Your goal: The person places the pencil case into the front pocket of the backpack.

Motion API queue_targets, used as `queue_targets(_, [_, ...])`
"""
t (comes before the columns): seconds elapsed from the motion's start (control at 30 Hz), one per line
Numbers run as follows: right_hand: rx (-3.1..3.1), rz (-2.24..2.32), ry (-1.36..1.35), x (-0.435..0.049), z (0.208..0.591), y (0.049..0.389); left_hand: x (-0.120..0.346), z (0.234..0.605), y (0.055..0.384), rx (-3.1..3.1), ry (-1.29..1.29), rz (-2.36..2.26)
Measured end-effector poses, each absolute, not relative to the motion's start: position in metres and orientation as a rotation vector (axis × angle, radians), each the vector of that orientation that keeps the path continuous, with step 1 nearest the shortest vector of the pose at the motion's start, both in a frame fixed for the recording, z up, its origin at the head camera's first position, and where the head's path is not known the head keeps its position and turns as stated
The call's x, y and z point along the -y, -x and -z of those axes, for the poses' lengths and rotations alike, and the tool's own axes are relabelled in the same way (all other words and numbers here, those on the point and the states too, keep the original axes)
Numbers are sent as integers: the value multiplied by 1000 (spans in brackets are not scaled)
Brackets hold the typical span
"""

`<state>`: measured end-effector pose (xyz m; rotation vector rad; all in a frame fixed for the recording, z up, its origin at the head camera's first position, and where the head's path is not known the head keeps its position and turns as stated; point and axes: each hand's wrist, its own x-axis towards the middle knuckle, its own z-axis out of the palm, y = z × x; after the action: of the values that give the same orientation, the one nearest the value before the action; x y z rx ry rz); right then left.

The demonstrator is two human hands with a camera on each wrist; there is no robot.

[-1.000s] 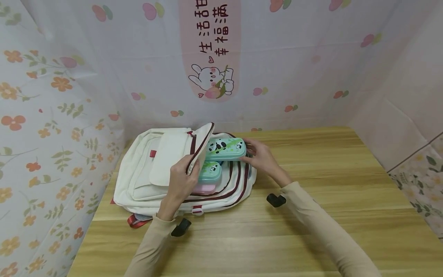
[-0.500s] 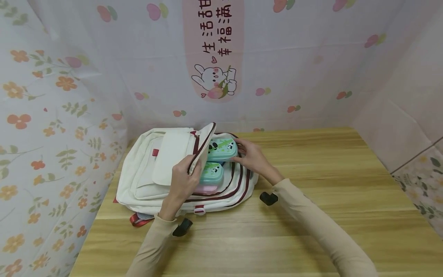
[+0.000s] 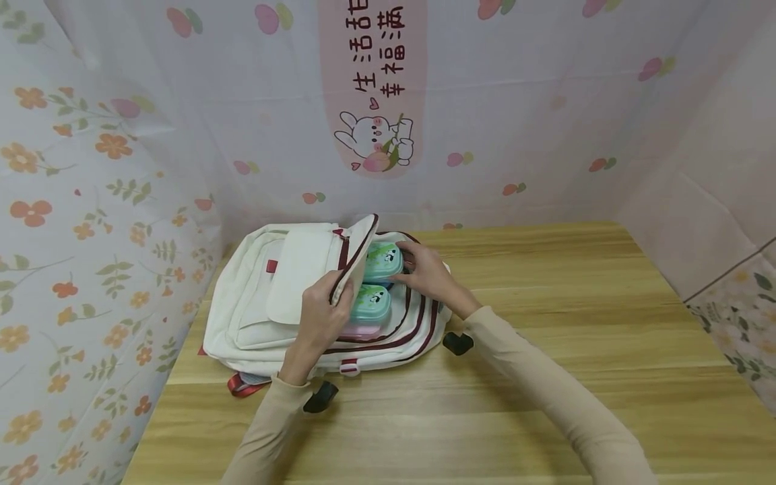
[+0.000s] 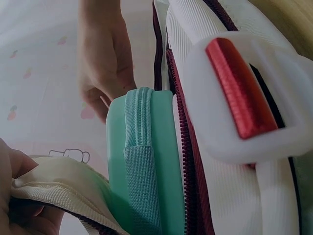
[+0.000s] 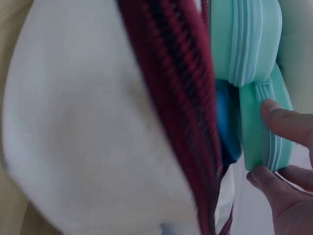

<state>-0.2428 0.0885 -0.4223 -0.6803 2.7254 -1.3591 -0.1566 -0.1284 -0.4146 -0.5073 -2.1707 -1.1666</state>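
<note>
A white backpack (image 3: 242,296) with dark red zippers lies on the table, its compartment unzipped. My left hand (image 3: 324,313) grips the edge of the raised flap (image 4: 63,181). Deep in the opening, a mint-green pencil case (image 3: 384,261) with a panda print is pinched at its outer end by my right hand (image 3: 426,271); the thumb (image 5: 281,120) lies on its zipper side. Its other end is hidden under the flap. A second, similar pencil case (image 3: 371,303) sits nearer in the compartment. Below that one shows a pink item (image 3: 360,331), mostly covered.
Something blue (image 5: 227,120) lies in the bag beside the held case. A white buckle (image 3: 349,367) and a red strap loop (image 3: 242,385) lie along the bag's near side. Wooden tabletop (image 3: 576,303) extends right; printed cloth (image 3: 515,121) hangs behind.
My right hand has moved left, sliding the far pencil case deeper under the flap, so less of it shows. My left hand still holds the flap up.
</note>
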Motion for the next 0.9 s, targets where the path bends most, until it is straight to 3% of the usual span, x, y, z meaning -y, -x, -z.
queue_targets(0.43, [-2814,1264,668,-71,423,244,127,418,158,2165,505,1179])
queue_targets(0.9, [-2728,1261,769,-87,424,241,126,421,158,2174,551,1176])
